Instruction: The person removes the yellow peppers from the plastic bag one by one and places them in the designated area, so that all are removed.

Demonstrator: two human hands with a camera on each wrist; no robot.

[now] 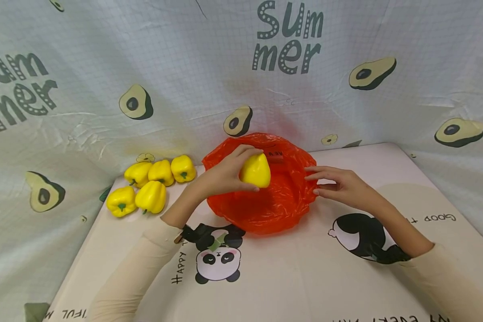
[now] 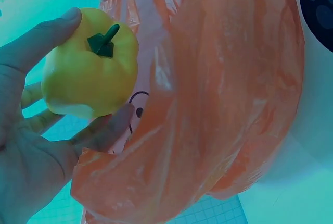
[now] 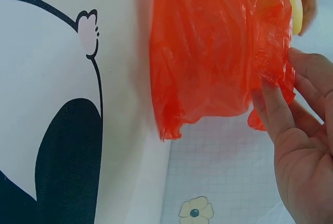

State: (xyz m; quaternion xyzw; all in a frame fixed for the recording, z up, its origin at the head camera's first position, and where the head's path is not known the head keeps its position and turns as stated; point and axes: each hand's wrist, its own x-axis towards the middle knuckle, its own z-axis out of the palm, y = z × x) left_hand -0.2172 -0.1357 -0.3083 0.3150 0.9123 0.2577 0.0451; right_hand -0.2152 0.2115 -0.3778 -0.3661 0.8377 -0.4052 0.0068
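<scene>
A yellow bell pepper (image 1: 256, 171) is held in my left hand (image 1: 227, 173), over the mouth of a red plastic bag (image 1: 261, 221). In the left wrist view the thumb and fingers curve around the bell pepper (image 2: 91, 67), whose green stem shows; fingertips come near the bag's edge. At the bag's right rim, my right hand (image 1: 342, 185) touches the plastic with fairly straight fingers. The right wrist view shows those fingers (image 3: 278, 109) against the edge of the bag (image 3: 208, 52). The bag stands with its mouth spread wide.
Several yellow bell peppers (image 1: 150, 197) lie grouped on the table left of the bag. The tabletop (image 1: 281, 277) carries printed pandas and lettering. Behind it hangs a pale sheet (image 1: 185, 58) with avocado prints, close behind the bag.
</scene>
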